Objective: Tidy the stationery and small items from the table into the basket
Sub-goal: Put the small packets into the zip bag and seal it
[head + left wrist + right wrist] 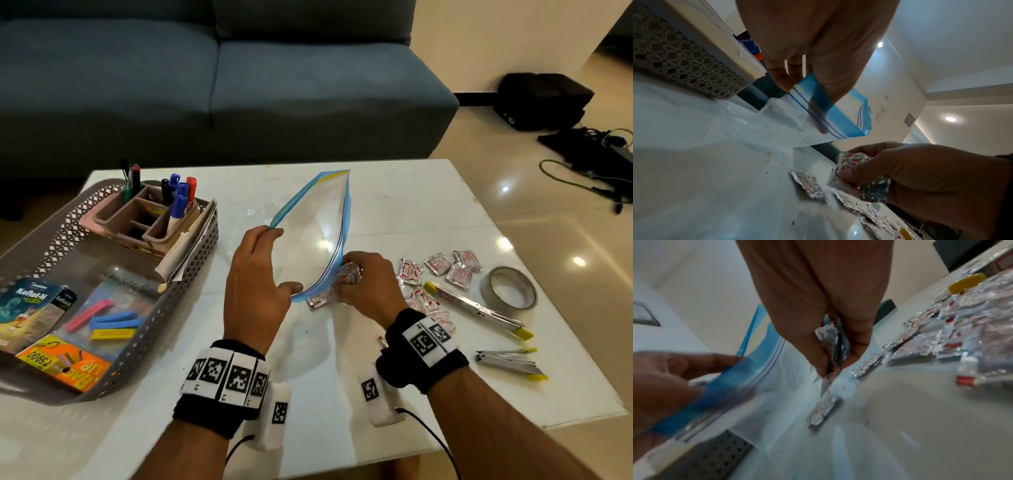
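Observation:
A clear zip bag (318, 233) with a blue seal strip stands with its mouth spread in the middle of the white table (394, 205). My left hand (255, 274) pinches the near lip of the zip bag (818, 113), thumb inside the mouth. Right beside the mouth, my right hand (368, 284) grips a bunch of silver-and-red foil sachets (349, 274); the held sachets (835, 344) stick out between fingers and thumb. More loose sachets (448, 269) lie to the right. The grey lattice basket (191, 284) sits at the left.
The basket holds a pen organiser (150, 216) with markers, papers, a medicine box (30, 308), coloured clips (109, 320) and an orange box (65, 366). To the right lie a tape roll (510, 287) and two staplers (479, 310) (510, 365). A blue sofa (239, 85) stands behind.

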